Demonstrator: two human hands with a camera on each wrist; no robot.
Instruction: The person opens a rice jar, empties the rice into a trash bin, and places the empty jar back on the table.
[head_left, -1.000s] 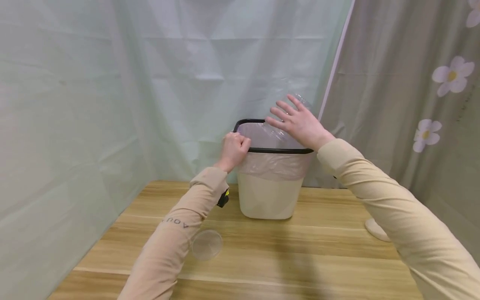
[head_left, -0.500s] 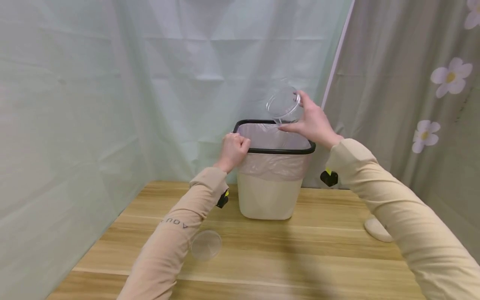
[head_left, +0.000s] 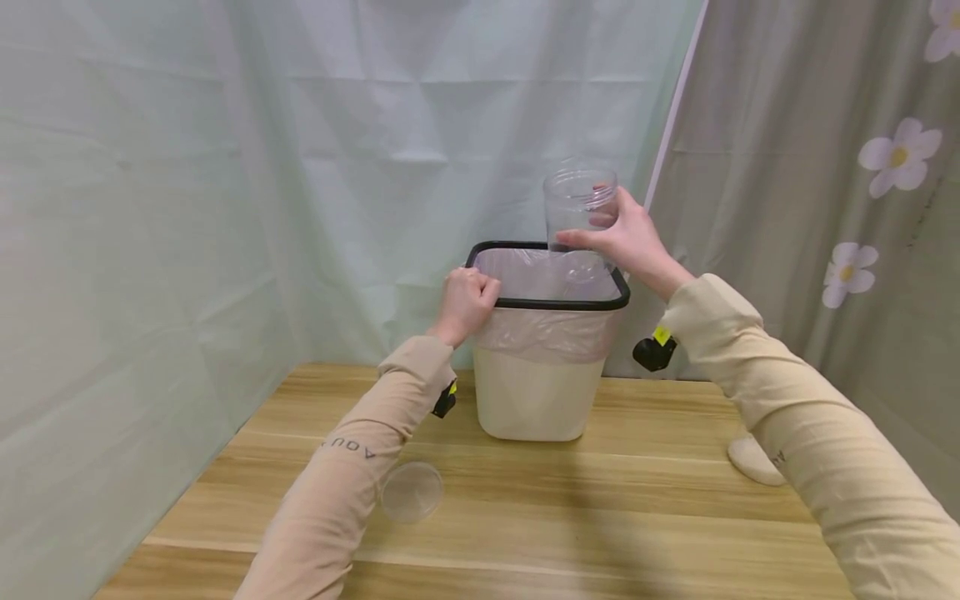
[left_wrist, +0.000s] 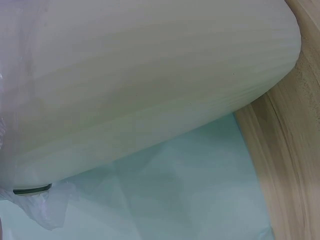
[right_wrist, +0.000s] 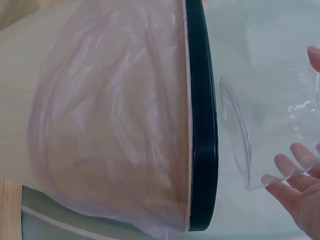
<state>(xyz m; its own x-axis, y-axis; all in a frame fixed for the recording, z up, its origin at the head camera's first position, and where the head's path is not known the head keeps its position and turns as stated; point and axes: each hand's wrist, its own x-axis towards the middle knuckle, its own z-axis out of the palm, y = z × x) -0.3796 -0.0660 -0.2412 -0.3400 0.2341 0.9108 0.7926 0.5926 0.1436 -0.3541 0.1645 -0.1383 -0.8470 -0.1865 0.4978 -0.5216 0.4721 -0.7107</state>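
A cream trash bin [head_left: 534, 392] stands on the table with a black rim ring [head_left: 562, 304] and a thin translucent bag folded over its top. My left hand [head_left: 467, 302] grips the rim at the front left corner, its fingers curled. Above the back right of the bin, my right hand [head_left: 633, 242] holds a clear plastic jar [head_left: 562, 204] from the side, thumb and fingers around it. The jar is upright, with its threaded mouth up. In the right wrist view the see-through jar [right_wrist: 265, 120] has its base close to the black ring, and nothing shows inside it.
A translucent round disc [head_left: 412, 492] lies on the wooden table [head_left: 480, 542] beside my left sleeve. An off-white rounded object [head_left: 752, 460] is partly behind my right forearm. Pale curtains [head_left: 420, 167] hang close behind the bin.
My right hand has turned from palm down with spread fingers to a side hold. The jar has swung from tilted, its round opening facing me, to upright. My left hand stays on the rim.
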